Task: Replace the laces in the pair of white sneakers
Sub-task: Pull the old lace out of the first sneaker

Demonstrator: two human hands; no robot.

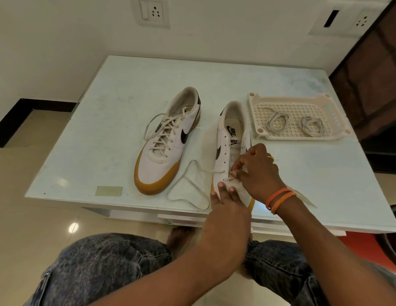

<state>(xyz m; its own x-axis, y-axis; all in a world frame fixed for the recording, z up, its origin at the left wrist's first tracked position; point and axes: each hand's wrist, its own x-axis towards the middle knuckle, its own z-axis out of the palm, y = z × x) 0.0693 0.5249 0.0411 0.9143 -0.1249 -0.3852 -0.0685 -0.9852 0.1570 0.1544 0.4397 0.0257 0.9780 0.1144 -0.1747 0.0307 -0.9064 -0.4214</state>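
Pale glass worktop point(108, 120) against a white wall, two wall sockets point(153, 12) point(356, 21) above, glossy beige floor point(38, 228) below.

"NIKE" on the right sneaker point(233, 151) insole, "NIKE" again on its tongue label

Two white sneakers with black swooshes and gum-coloured soles lie on their soles, toes toward six o'clock. The left sneaker point(168, 142) is fully laced, its cream lace ends looping out toward nine o'clock. The right sneaker point(231, 149) — just beside it at three o'clock — is mostly unlaced, eyelets bare; one cream lace point(188, 191) runs through the lowest eyelets and trails in a loose loop toward eight o'clock. Two coiled laces point(294, 124) lie at one o'clock.
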